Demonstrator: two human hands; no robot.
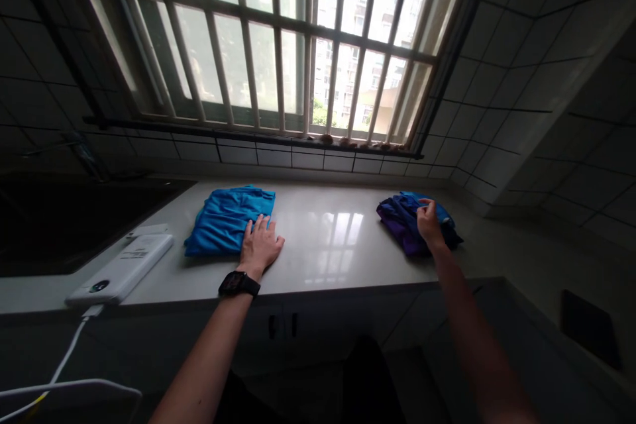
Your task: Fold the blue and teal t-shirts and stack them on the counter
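A folded bright blue cloth or garment (223, 215) lies on the left part of the white counter. My left hand (261, 242), with a black watch at the wrist, rests on its right edge, fingers spread and flat. Over to the right is a second folded bundle of fabric (400, 218), dark blue and purple with a brighter blue layer at the back. My right hand (430, 222) is over this bundle, its fingers curled in. Whether they pinch any fabric is hidden.
A white power bank (126, 268) with a plugged-in white cable (69, 348) lies near the counter's front edge. Left of it is a dark sink (84, 212) with a faucet (87, 156). A flat dark object (589, 324) lies far right. A barred window (278, 73) stands behind the counter.
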